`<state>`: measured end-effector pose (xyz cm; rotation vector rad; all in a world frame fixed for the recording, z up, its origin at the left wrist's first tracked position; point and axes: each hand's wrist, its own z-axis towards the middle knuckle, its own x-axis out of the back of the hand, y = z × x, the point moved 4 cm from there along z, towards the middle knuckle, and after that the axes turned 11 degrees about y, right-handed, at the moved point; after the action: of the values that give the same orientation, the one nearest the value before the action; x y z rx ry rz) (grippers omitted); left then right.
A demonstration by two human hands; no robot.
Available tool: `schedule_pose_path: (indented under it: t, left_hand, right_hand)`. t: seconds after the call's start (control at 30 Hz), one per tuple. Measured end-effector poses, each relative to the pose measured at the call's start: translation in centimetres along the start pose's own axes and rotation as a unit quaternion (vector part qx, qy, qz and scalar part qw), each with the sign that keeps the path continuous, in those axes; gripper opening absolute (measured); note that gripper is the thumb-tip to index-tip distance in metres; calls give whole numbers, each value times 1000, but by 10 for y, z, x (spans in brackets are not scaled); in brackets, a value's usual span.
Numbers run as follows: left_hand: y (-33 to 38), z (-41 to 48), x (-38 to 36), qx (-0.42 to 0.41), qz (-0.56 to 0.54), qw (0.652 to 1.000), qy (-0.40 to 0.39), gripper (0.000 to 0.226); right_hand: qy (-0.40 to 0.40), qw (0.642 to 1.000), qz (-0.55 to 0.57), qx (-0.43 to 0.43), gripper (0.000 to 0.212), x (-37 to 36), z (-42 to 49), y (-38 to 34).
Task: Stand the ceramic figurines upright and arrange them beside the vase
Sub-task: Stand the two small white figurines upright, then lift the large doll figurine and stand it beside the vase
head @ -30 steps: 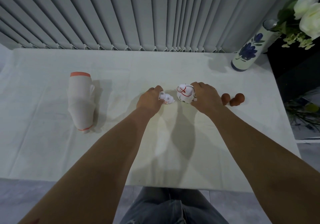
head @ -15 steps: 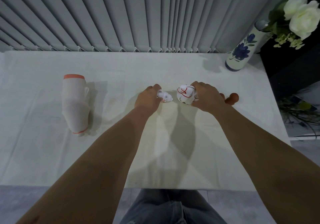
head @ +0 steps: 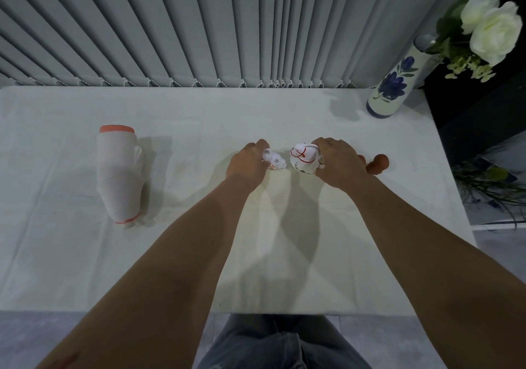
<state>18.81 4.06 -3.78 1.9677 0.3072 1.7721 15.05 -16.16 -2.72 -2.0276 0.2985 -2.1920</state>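
On the white table (head: 85, 254), the left hand (head: 248, 166) closes its fingers around a small white figurine (head: 275, 161), and the right hand (head: 337, 163) grips a bigger white figurine with red lines (head: 304, 158) just beside it. Both figurines are near the middle of the table, well apart from the blue-flowered vase (head: 394, 83) at the far right corner. A brown figurine (head: 378, 163) lies behind the right hand. A large white figurine with orange rims (head: 119, 173) lies on its side at the left.
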Motion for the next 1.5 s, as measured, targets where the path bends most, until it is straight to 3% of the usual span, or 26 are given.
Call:
schedule_pose_path:
  t: [0.4,0.77,0.9,1.17,1.5]
  left_hand:
    - [6,-3,0,-1,19,1000,10,33]
    - [1,-22,9,35,20,999,18,56]
    - [-5,-43,20,46,26,998,46,53]
    - [-54,-86,52,37,85,990,102,46]
    - [-182,-95,144,12,132,976,174,44]
  right_hand:
    - [18,999,-46,13,46,12,-10,-9]
    - [11,1000,7,10,63,9,-13,-1]
    - [71,997,30,22,63,21,-17,-14]
    - [149,981,81,92,48,19,-34,-87]
    - [30,990,70,120,58,-39,-37,-250]
